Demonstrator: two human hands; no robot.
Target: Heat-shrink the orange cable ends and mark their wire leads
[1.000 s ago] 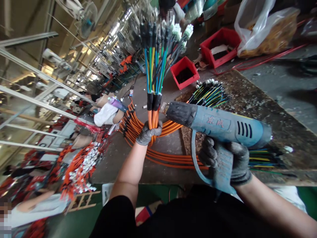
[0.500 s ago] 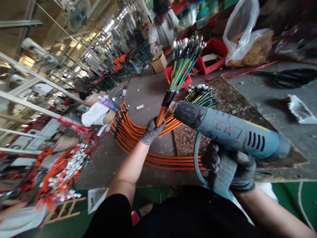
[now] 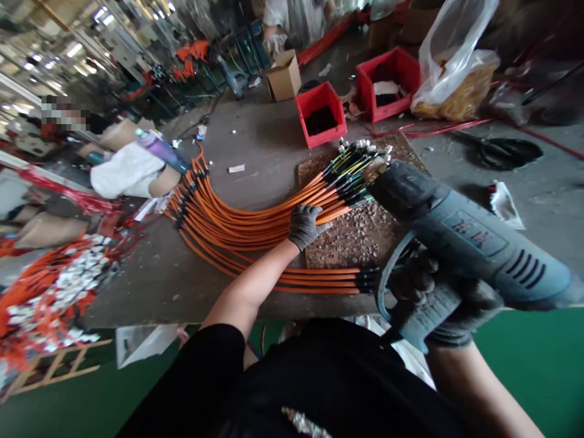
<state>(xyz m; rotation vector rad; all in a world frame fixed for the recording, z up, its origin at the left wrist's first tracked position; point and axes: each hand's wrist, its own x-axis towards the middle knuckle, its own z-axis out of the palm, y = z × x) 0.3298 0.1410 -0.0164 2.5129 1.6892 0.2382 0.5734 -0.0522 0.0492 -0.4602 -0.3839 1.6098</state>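
My left hand [image 3: 305, 227], in a grey knit glove, is closed around an orange cable within the curved bundle of orange cables [image 3: 237, 228] on the table. Black sleeves and thin yellow, green and blue wires with metal terminals [image 3: 360, 152] form the bundle's right end. My right hand [image 3: 449, 298], gloved too, grips the handle of a blue-grey heat gun [image 3: 474, 231]. Its nozzle points left, close to the wire ends. Several separate orange cables [image 3: 319, 280] lie straight along the table nearer to me.
A debris-covered brown board [image 3: 356, 240] lies under the wire ends. Beyond stand two red bins [image 3: 322, 115], a cardboard box [image 3: 283, 76] and a clear plastic bag [image 3: 456, 91]. A purple bottle [image 3: 162, 149] and white cloth [image 3: 123, 169] are at left. A person [image 3: 298, 27] sits across.
My left hand has lowered the raised cables onto the bundle, so their wire ends now lie over the board. The heat gun has shifted right with my right hand. The view has tilted down.
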